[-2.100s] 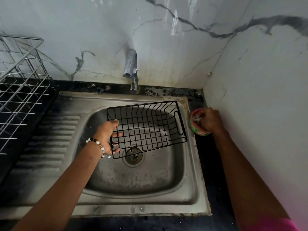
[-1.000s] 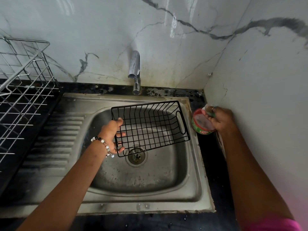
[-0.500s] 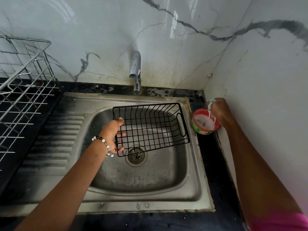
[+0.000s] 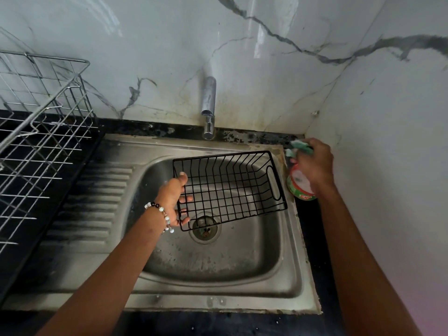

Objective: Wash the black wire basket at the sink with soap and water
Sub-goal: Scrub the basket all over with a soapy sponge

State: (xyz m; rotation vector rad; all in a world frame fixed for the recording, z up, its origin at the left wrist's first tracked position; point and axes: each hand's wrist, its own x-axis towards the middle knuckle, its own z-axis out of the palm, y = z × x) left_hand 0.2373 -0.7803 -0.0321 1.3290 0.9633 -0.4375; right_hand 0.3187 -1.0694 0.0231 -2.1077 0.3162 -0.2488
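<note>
Soft, dim daylight — brightest as streaky glare on the glossy marble wall [image 4: 242, 44] above the tap [image 4: 209, 105]. The sink [image 4: 218, 275] bowl lies in muted shadow. Wide-angle bending curves the edges; the right hand [image 4: 315, 163] is slightly motion-blurred.

The black wire basket [image 4: 230, 187] is held tilted over the steel sink [image 4: 288, 270], open side up. A round green and red soap tub [image 4: 300, 187] sits on the table beside the sink, with white soap inside.
</note>
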